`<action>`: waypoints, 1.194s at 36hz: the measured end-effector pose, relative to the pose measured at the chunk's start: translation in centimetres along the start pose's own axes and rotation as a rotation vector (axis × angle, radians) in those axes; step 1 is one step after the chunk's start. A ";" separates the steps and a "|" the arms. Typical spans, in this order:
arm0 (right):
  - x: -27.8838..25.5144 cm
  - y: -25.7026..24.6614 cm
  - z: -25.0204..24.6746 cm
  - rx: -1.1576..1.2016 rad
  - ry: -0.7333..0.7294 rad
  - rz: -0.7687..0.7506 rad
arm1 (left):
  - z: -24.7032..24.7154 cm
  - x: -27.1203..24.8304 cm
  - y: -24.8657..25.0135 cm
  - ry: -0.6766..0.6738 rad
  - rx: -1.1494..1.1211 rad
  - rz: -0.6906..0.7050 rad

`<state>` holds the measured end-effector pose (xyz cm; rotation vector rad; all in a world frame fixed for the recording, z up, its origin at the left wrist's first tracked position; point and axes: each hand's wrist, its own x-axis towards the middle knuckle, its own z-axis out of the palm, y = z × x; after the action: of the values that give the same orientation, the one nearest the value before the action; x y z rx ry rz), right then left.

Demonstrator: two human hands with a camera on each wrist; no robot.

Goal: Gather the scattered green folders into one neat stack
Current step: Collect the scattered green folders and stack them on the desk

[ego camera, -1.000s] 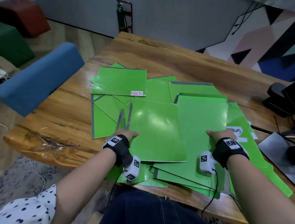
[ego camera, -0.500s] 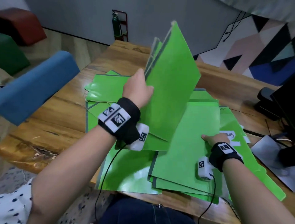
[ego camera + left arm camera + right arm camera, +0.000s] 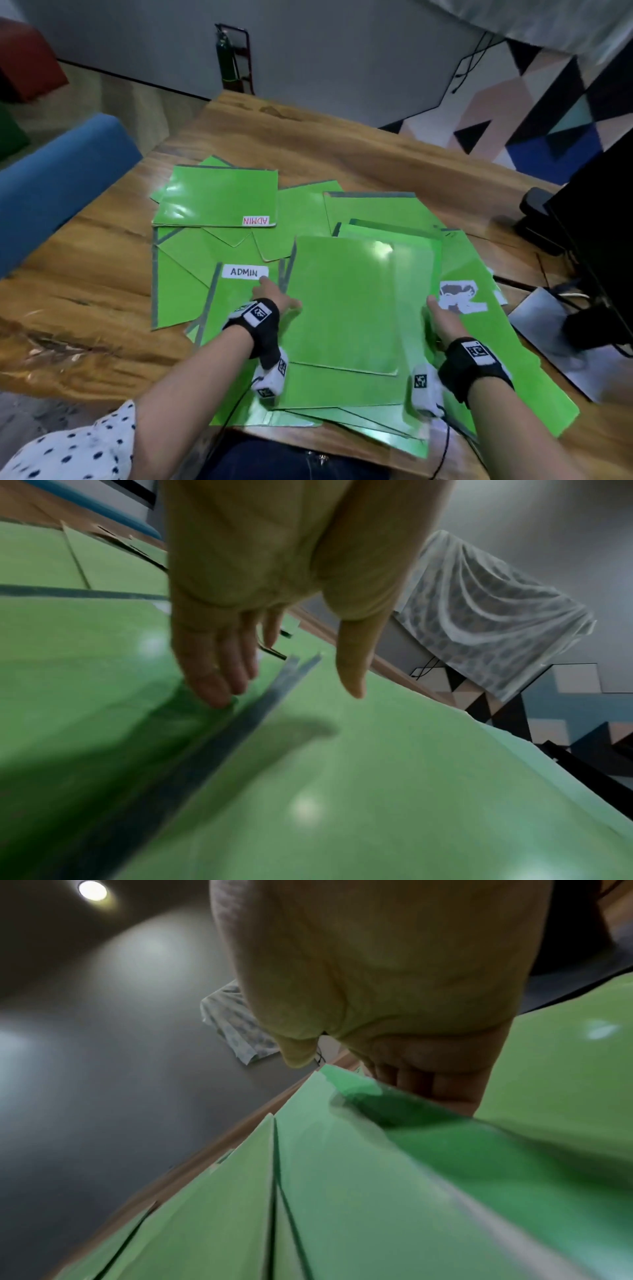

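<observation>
Several green folders lie spread over the wooden table (image 3: 96, 274). A shiny folder (image 3: 359, 301) tops the pile in the middle. My left hand (image 3: 277, 294) is at its left edge; the straight fingers (image 3: 219, 693) touch the folder labelled ADMIN (image 3: 245, 272) beside the grey spine, and the thumb hovers over the top folder (image 3: 411, 777). My right hand (image 3: 436, 315) grips the pile's right edge, fingers (image 3: 428, 1085) tucked under the folders (image 3: 342, 1177) and thumb above. Another ADMIN folder (image 3: 219, 198) lies at the far left.
A blue chair back (image 3: 58, 185) stands left of the table. A black monitor and its stand (image 3: 596, 219) with cables occupy the right, with a grey sheet (image 3: 548, 335) beside the folders. Some folders overhang the table's near edge.
My left hand had lifted several folders upright; they now lie flat on the middle pile, and the ADMIN folder beneath is uncovered. The right hand stayed at the pile's right edge.
</observation>
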<state>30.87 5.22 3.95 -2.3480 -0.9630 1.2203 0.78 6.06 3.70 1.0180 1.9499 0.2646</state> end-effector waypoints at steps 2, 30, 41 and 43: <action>0.4 0.2 0.0 -0.029 0.000 0.000 | 0.3 0.0 -0.4 0.029 0.112 -0.069; 3.4 1.7 1.0 -0.103 0.002 0.043 | 0.9 -2.5 -5.6 -0.207 -0.004 -0.080; 3.0 1.3 0.9 -0.169 0.025 0.027 | 3.3 -2.6 -4.8 -0.086 -0.021 -0.123; 2.9 1.0 0.8 -0.180 0.032 0.022 | 3.9 -2.3 -3.6 -0.012 -0.023 -0.081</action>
<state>31.82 6.46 1.23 -2.5130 -1.0799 1.1433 2.45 1.27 0.89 0.9219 1.9672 0.2344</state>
